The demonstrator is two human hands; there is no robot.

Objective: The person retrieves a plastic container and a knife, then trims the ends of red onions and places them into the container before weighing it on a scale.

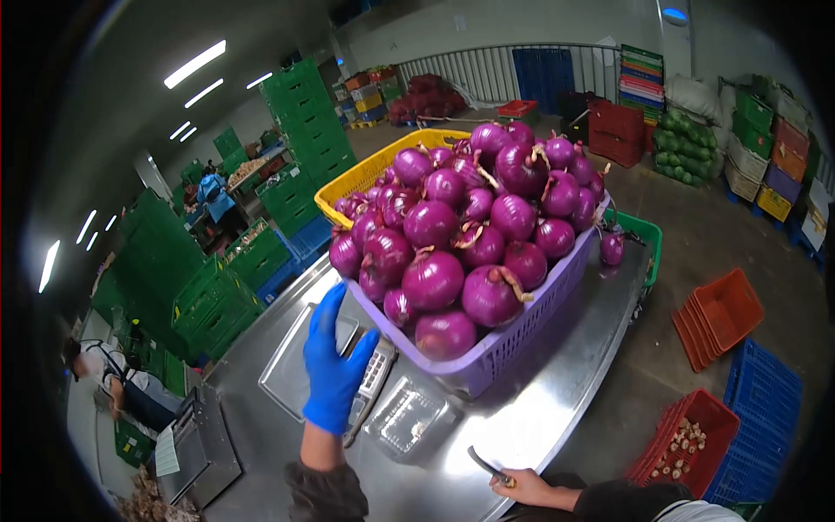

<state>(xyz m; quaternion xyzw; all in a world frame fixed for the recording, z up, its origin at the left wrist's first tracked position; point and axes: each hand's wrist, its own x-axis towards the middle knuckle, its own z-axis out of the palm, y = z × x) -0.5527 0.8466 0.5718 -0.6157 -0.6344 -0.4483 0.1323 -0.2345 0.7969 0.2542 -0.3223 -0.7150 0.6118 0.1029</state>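
My left hand (335, 365), in a blue glove, is raised over the metal table with its fingers spread, nothing in it. Its fingertips are right at the near left corner of a purple plastic crate (500, 355). Red onions (432, 278) with shiny purple skins are heaped above the crate's rim. Behind the gloved hand lies a digital scale (283, 361) with a keypad, partly hidden. A clear plastic box (402, 426) sits beside it. At the table's near edge my bare right hand (528, 489) is closed around the handle of a small knife (478, 458), its curved blade pointing up and left.
A yellow crate (335, 191) stands behind the purple one. One loose onion (611, 249) is at the table's right edge, by a green crate (645, 235). Red crates (726, 304) and blue crates (761, 409) are on the floor to the right. Two people work at left.
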